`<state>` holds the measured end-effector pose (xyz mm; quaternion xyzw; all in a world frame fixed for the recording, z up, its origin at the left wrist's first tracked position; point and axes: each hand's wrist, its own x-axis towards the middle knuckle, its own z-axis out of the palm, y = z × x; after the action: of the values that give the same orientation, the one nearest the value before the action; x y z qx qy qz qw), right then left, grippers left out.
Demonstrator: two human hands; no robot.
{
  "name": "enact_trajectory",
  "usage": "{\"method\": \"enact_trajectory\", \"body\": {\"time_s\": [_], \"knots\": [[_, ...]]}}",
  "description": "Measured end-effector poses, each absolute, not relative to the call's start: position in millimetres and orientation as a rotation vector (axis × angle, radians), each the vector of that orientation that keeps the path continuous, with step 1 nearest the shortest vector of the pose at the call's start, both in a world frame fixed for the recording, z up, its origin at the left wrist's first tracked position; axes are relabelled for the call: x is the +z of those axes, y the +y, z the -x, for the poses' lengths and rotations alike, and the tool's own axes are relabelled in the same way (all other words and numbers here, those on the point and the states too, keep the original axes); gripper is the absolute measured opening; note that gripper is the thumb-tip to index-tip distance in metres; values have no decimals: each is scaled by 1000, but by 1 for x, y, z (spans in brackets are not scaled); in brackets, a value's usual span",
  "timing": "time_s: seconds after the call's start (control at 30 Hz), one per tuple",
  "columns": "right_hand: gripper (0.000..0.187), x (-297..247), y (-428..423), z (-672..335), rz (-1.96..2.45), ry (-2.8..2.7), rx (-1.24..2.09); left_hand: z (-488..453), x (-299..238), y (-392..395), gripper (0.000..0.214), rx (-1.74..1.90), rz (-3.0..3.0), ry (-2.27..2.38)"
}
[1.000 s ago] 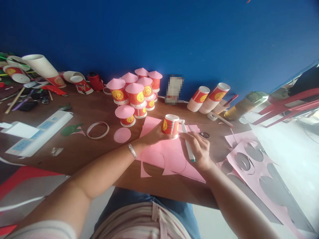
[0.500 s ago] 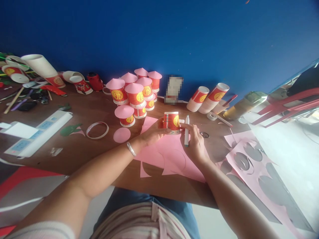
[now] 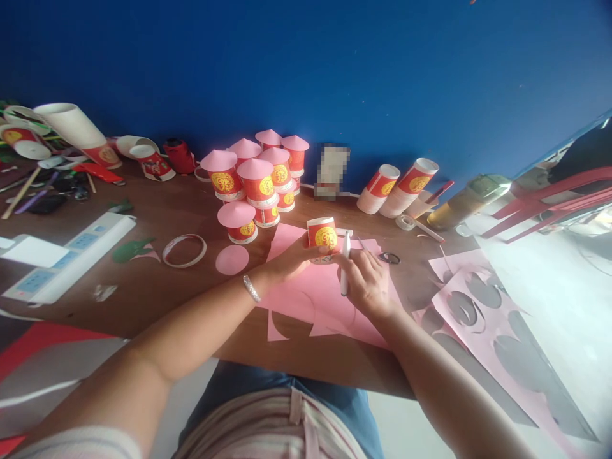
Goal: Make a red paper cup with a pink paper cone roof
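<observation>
A red paper cup [image 3: 322,233] with a gold emblem and a white base band is gripped by my left hand [image 3: 297,256], above the pink paper sheets [image 3: 296,299]. My right hand [image 3: 367,278] is closed round a white marker pen [image 3: 345,271], which stands nearly upright, tip up. The fingers of this hand are close to the cup's lower right; whether they touch it I cannot tell. Small dark marks show on the cup's base band. To the left, a pink paper disc [image 3: 232,260] lies by a red cup with a pink cone roof [image 3: 237,220].
Behind, several roofed cups [image 3: 257,182] are stacked. Cup stacks [image 3: 411,188] lean at the back right. A power strip [image 3: 71,255] and a tape ring [image 3: 184,250] lie left. Scissors [image 3: 389,258] lie by my right hand, and cut pink scraps [image 3: 478,331] hang at the right edge.
The cup has turned, so its emblem now faces me instead of its side seam. My right hand has moved left with the marker, closer to the cup.
</observation>
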<state>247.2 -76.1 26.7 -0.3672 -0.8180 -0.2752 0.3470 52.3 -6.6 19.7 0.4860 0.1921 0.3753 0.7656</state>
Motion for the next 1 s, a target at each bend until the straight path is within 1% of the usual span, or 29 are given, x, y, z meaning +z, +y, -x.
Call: {"method": "enact_trajectory", "body": {"time_s": [0.13, 0.3, 0.4, 0.47, 0.57, 0.77, 0.9, 1.0], "knots": [[47, 27, -77, -244, 894, -2141, -742, -52, 25, -8, 30, 815, -1081, 446], [33, 22, -71, -248, 1063, -1991, -511, -53, 24, -6, 35, 851, -978, 378], [27, 21, -69, -251, 1069, -1980, -471, -52, 20, -3, 38, 842, -959, 351], [30, 23, -70, -251, 1034, -2024, -550, -51, 18, -3, 37, 824, -967, 345], [34, 28, -74, -249, 928, -2127, -762, -51, 19, -5, 34, 813, -1027, 396], [16, 34, -80, -242, 803, -2216, -1033, -52, 27, -9, 38, 789, -1192, 489], [16, 31, -80, -238, 769, -2239, -1112, -52, 24, -5, 37, 807, -1245, 411], [14, 29, -79, -236, 748, -2282, -1066, -52, 18, -3, 39, 809, -1259, 406]]}}
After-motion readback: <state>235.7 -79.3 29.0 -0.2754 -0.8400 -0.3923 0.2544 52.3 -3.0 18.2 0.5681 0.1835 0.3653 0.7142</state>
